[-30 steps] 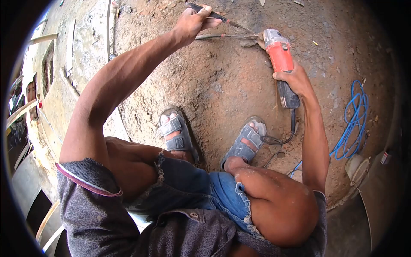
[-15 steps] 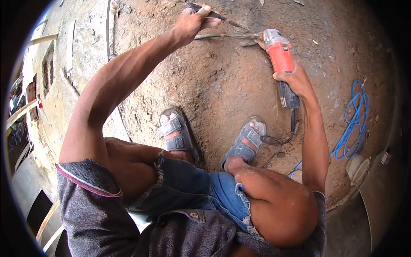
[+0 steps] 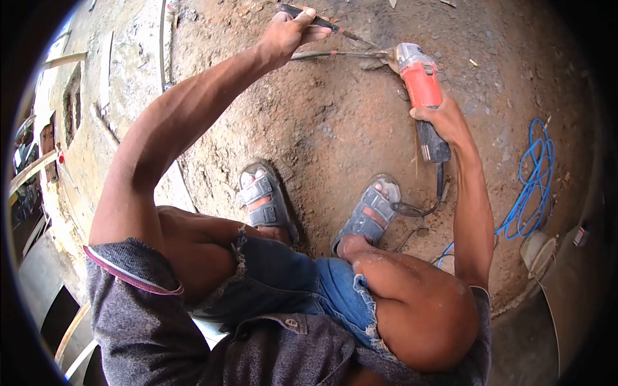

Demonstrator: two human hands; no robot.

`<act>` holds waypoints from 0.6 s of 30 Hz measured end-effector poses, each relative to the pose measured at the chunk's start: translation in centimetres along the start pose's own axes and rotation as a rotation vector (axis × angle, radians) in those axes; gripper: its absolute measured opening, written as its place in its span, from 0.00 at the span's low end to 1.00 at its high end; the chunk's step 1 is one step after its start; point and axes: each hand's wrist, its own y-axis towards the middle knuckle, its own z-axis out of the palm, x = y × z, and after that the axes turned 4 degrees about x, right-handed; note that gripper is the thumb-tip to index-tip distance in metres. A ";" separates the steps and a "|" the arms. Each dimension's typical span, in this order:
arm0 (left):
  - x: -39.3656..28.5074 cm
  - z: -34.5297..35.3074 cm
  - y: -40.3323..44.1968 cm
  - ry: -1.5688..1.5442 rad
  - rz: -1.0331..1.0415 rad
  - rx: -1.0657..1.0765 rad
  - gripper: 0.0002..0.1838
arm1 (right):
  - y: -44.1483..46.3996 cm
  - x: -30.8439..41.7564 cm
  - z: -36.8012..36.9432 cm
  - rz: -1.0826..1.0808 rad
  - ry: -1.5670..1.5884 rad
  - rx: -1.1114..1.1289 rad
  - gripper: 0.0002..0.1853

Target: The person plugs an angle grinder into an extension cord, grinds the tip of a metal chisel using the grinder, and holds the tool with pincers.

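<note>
My right hand (image 3: 441, 117) is wrapped round the body of a red angle grinder (image 3: 421, 83) with a grey metal head and a black rear end. My left hand (image 3: 290, 32) is closed on a long, thin metal tool with a black handle (image 3: 322, 23); its exact kind is unclear. The tool slants down to the right, its thin end beside the grinder's head. Whether it touches the disc (image 3: 391, 62), seen edge-on, I cannot tell. A thin rod (image 3: 322, 55) lies on the ground below the tool, running towards the grinder.
My sandalled feet (image 3: 261, 196) rest on rough dirt ground (image 3: 328, 122). A black power cord (image 3: 440, 183) runs from the grinder towards my right foot. Coiled blue cable (image 3: 534, 177) lies to the right, near a pale round object (image 3: 538, 251). Wooden strips (image 3: 106, 71) are at the left.
The thin end of the tool in my left hand has shifted very slightly left. The grinder and my right hand look still.
</note>
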 end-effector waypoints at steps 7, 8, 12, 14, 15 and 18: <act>0.0 0.1 0.0 -0.074 0.004 -0.021 0.15 | 0.1 0.5 -0.3 0.064 -0.026 0.000 0.25; 0.0 0.0 0.0 -0.040 0.007 -0.002 0.15 | 0.1 0.3 -0.3 0.030 -0.029 -0.004 0.25; 0.3 0.1 0.1 -0.057 0.011 -0.037 0.14 | 0.3 -0.1 -0.3 0.028 -0.032 -0.010 0.26; 0.4 0.1 0.2 -0.111 0.001 -0.043 0.14 | 0.4 0.2 -0.4 0.050 -0.023 -0.004 0.26; 0.4 0.1 0.2 -0.139 -0.005 -0.045 0.14 | 0.3 0.3 -0.4 0.041 -0.018 0.002 0.26; 0.4 0.0 0.2 -0.055 -0.015 -0.050 0.14 | 0.0 0.6 -0.3 -0.004 -0.026 -0.006 0.26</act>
